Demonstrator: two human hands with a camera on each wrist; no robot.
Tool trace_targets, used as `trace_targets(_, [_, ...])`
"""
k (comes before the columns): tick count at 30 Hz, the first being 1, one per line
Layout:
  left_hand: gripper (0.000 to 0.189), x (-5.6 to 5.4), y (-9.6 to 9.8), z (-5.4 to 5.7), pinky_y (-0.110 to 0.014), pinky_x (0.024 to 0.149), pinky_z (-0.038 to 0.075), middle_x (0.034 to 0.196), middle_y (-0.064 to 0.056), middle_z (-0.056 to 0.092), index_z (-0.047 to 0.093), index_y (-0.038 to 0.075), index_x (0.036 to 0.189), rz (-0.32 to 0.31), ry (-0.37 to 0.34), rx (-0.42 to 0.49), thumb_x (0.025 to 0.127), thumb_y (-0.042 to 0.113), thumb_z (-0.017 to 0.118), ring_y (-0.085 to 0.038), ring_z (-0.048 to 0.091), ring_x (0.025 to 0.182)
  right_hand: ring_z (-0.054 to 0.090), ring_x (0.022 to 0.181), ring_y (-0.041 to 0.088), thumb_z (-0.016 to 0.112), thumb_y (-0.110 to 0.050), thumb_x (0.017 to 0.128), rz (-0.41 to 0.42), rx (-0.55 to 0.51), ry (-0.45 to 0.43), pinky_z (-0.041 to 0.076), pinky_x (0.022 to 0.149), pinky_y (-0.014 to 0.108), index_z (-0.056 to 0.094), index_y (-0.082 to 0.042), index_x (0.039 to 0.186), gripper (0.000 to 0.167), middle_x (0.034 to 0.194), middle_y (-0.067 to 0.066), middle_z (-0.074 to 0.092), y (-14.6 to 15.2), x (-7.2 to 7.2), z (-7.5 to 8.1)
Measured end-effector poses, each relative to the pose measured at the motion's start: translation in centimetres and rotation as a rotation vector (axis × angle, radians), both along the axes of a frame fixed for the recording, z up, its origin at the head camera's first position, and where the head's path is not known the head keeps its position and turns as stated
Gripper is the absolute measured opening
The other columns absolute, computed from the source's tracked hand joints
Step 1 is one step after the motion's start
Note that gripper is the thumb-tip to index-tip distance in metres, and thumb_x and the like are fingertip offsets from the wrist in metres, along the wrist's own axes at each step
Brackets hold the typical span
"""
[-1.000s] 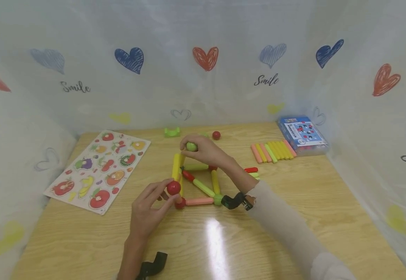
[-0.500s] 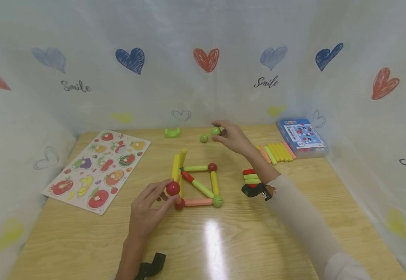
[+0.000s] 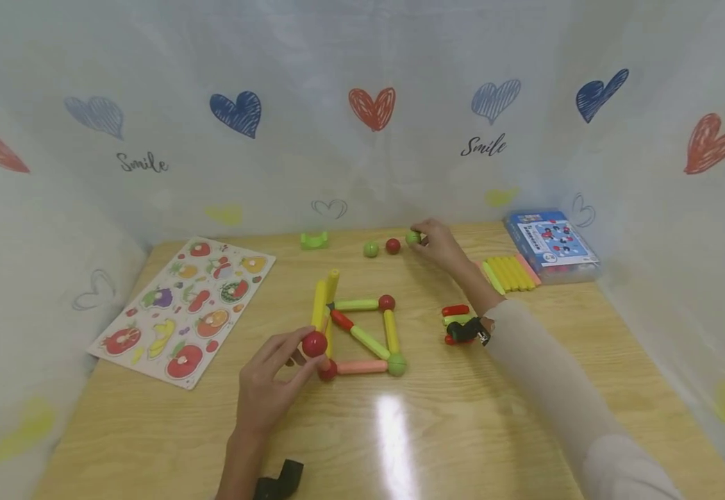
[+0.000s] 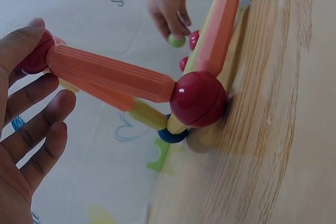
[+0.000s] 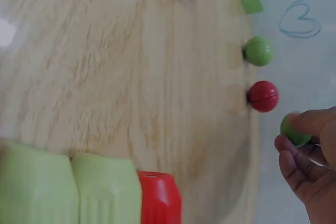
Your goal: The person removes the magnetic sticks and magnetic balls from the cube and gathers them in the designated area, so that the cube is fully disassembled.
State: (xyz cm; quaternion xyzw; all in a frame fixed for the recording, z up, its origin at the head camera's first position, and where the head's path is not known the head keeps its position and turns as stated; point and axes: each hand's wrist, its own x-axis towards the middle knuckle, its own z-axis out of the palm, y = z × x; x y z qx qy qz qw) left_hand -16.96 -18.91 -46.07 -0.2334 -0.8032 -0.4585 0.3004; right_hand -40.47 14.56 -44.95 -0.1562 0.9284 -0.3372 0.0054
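My left hand (image 3: 273,378) pinches a red ball (image 3: 314,344) between thumb and fingers. In the left wrist view that ball caps a ribbed orange stick (image 4: 113,74), which rises from a lower red ball (image 4: 198,99) on the frame's corner. The frame of sticks and balls rests on the table, with a pink stick (image 3: 362,367) along its front and a green ball (image 3: 396,364) at the front right. Near the table's back edge, my right hand (image 3: 440,248) pinches a loose green ball (image 5: 295,130) between thumb and fingers. Beside it are another red ball (image 3: 392,246) and a green ball (image 3: 371,248).
Several coloured sticks (image 3: 509,273) lie in a row at the right, with a blue box (image 3: 553,243) behind. A few red and green sticks (image 3: 455,310) lie below my right forearm. A fruit picture board (image 3: 184,309) covers the left; a green bracket (image 3: 314,241) stands at the back.
My right hand has moved from above the frame to the back right, carrying the green ball. The red ball at the back is uncovered. My left hand keeps its grip in place.
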Motion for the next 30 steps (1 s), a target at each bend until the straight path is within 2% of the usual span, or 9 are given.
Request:
trace_targets(4, [0.045, 0.1, 0.1, -0.2, -0.016, 0.069, 0.051, 0.109, 0.003, 0.069, 0.071, 0.013, 0.123, 0.007, -0.004, 0.002, 0.086, 0.038, 0.079, -0.01, 0.061, 0.075, 0.054, 0.116, 0.039, 0.065, -0.005, 0.095, -0.022, 0.066, -0.024, 0.052, 0.095, 0.044, 0.055, 0.01, 0.134, 0.042, 0.13, 0.026, 0.053, 0.0, -0.8, -1.4])
trace_targets(7, [0.047, 0.0, 0.3, -0.4, -0.016, 0.069, 0.052, 0.108, 0.001, 0.07, 0.071, 0.012, 0.123, -0.004, 0.006, 0.009, 0.088, 0.043, 0.074, -0.011, 0.061, 0.074, 0.05, 0.123, 0.04, 0.065, -0.009, 0.096, -0.031, 0.115, -0.024, 0.047, 0.102, 0.048, 0.056, 0.009, 0.133, 0.042, 0.132, 0.026, 0.053, 0.3, -1.4, -2.2])
trace_targets(11, [0.047, -0.1, 0.4, -0.4, -0.017, 0.068, 0.051, 0.107, -0.001, 0.07, 0.072, 0.009, 0.121, -0.003, 0.027, 0.016, 0.088, 0.043, 0.074, -0.012, 0.061, 0.073, 0.049, 0.125, 0.041, 0.064, -0.013, 0.098, -0.012, 0.126, -0.02, 0.043, 0.106, 0.05, 0.055, 0.009, 0.134, 0.043, 0.134, 0.026, 0.053, 0.5, -2.1, -2.8])
trace_targets(15, [0.048, -0.3, 0.3, -0.3, -0.017, 0.068, 0.051, 0.106, -0.001, 0.071, 0.072, 0.009, 0.12, 0.011, 0.03, 0.014, 0.088, 0.045, 0.073, -0.011, 0.061, 0.073, 0.051, 0.122, 0.041, 0.064, -0.014, 0.098, 0.009, 0.102, -0.034, 0.045, 0.104, 0.049, 0.054, 0.008, 0.135, 0.044, 0.134, 0.026, 0.053, 0.2, -2.6, -3.0])
trace_targets(24, [0.048, -0.4, 0.3, -0.4, -0.018, 0.068, 0.052, 0.104, -0.001, 0.071, 0.073, 0.008, 0.119, -0.003, 0.026, 0.028, 0.088, 0.044, 0.074, -0.012, 0.061, 0.072, 0.055, 0.111, 0.038, 0.066, -0.01, 0.096, -0.011, 0.1, -0.093, 0.05, 0.095, 0.045, 0.044, 0.01, 0.142, 0.055, 0.133, 0.027, 0.049, 0.3, -2.3, -2.9])
trace_targets(30, [0.049, -0.5, 0.2, -0.3, -0.017, 0.068, 0.051, 0.105, -0.001, 0.071, 0.073, 0.008, 0.119, 0.007, 0.024, 0.021, 0.088, 0.045, 0.074, -0.013, 0.061, 0.074, 0.053, 0.114, 0.037, 0.067, -0.014, 0.096, -0.026, 0.11, -0.109, 0.049, 0.097, 0.046, 0.037, 0.009, 0.147, 0.063, 0.138, 0.027, 0.044, 0.5, -2.1, -2.5])
